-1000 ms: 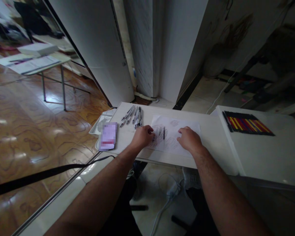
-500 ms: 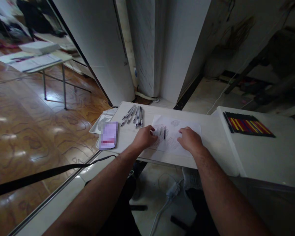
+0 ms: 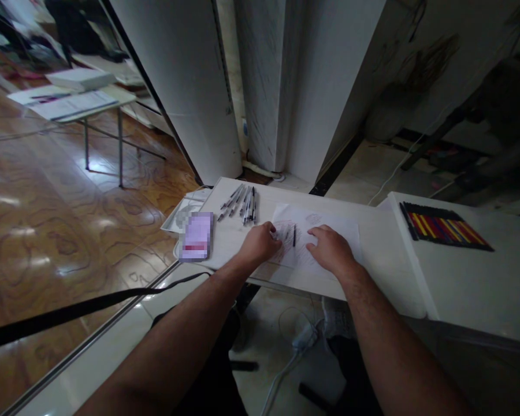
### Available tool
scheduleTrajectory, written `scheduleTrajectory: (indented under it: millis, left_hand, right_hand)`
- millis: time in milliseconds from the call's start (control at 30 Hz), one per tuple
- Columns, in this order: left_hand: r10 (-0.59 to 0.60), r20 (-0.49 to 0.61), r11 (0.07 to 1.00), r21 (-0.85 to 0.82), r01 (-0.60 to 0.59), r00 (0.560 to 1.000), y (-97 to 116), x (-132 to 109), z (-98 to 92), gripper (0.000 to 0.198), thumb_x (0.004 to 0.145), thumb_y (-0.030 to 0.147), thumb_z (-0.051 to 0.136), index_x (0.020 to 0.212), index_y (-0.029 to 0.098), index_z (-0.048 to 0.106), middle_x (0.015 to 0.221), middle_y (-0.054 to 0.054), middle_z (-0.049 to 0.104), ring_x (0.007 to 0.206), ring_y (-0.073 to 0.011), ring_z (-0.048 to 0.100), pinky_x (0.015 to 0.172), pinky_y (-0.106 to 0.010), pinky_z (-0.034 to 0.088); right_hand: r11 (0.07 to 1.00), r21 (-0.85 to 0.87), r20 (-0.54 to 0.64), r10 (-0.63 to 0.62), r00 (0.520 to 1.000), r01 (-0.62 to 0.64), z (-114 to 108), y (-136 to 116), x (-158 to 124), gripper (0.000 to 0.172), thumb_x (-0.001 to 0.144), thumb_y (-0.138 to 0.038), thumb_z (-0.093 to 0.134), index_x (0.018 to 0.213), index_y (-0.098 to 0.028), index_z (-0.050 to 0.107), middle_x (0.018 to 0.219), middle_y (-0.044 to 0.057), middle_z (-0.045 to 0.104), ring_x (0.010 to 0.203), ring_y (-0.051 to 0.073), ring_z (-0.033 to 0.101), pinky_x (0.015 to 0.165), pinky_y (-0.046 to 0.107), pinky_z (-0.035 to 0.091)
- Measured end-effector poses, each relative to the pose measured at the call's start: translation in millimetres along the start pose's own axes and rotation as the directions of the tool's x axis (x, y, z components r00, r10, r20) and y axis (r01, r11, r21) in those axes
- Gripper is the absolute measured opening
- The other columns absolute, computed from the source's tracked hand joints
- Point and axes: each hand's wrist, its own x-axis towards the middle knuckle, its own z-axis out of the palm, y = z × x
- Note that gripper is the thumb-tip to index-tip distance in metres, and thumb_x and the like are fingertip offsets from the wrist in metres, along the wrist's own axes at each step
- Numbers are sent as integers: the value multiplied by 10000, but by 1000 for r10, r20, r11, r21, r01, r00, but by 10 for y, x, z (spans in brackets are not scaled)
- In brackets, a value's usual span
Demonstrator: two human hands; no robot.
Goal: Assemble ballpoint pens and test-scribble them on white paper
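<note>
A sheet of white paper [image 3: 329, 218] with reddish and dark scribbled patches lies on the white table [image 3: 234, 240]. A slim dark pen [image 3: 293, 236] rests on it between my two hands. My left hand [image 3: 260, 244] is at the paper's left side, fingers curled; something pale and thin seems to be at its fingertips, too small to make out. My right hand [image 3: 329, 248] lies over the right part of the sheet, thumb and fingers apart, holding nothing. Beyond my left hand several clear pens with dark tips [image 3: 240, 203] lie in a loose bunch.
A blurred-out purple phone-like item [image 3: 197, 236] lies at the table's left edge. On the higher white surface at right lies a row of coloured pens [image 3: 444, 225]. A black strap [image 3: 112, 300] crosses at left. Below the table are a power strip [image 3: 304, 338] and cable.
My right hand has moved slightly left, closer to the pen on the paper. The whole view has shifted a little; my left hand keeps about the same place on the sheet.
</note>
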Motion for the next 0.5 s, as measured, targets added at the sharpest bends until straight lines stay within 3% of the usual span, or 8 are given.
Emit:
scheduleTrajectory:
  millis: [200, 500]
  left_hand:
    - [-33, 16, 999, 7, 33, 999, 28, -9, -10, 379, 721, 318, 668, 1060, 151, 649, 923, -102, 730, 809, -197, 663, 708, -256, 471]
    - [6, -44, 999, 40, -5, 999, -4, -1, 9, 333, 744, 307, 633, 1041, 158, 649, 896, -98, 723, 789, -207, 664, 704, -269, 476]
  right_hand:
    - [1000, 16, 21, 2, 1000, -3, 3, -50, -1, 363, 824, -282, 633, 1176, -197, 652, 1181, 83, 636, 1069, 208, 589, 906, 277, 421]
    - [985, 96, 27, -143, 989, 140, 18, -148, -26, 326, 876, -262, 565, 1187, -259, 664, 1123, 42, 642, 1026, 168, 595, 903, 248, 419]
